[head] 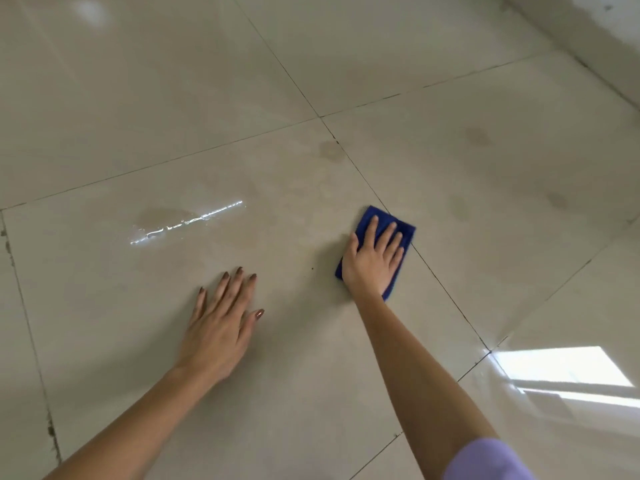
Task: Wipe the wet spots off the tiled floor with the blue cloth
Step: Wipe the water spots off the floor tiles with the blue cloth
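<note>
A folded blue cloth (403, 233) lies flat on the glossy beige tiled floor (311, 358), right of centre. My right hand (374, 258) presses down on it with fingers spread, covering most of it. My left hand (221, 327) rests palm-down on the bare tile to the left, fingers apart, holding nothing. A wet puddle (166, 220) glints to the upper left of my left hand. Several darker damp spots show beyond and right of the cloth, such as one spot (330, 150) by the grout crossing, another spot (478, 136) and a third spot (459, 207).
Dark grout lines cross the floor. A wall base (595, 46) runs along the far right corner. A bright window reflection (561, 368) shines on the tile at lower right. A lilac sleeve (485, 462) covers my right upper arm.
</note>
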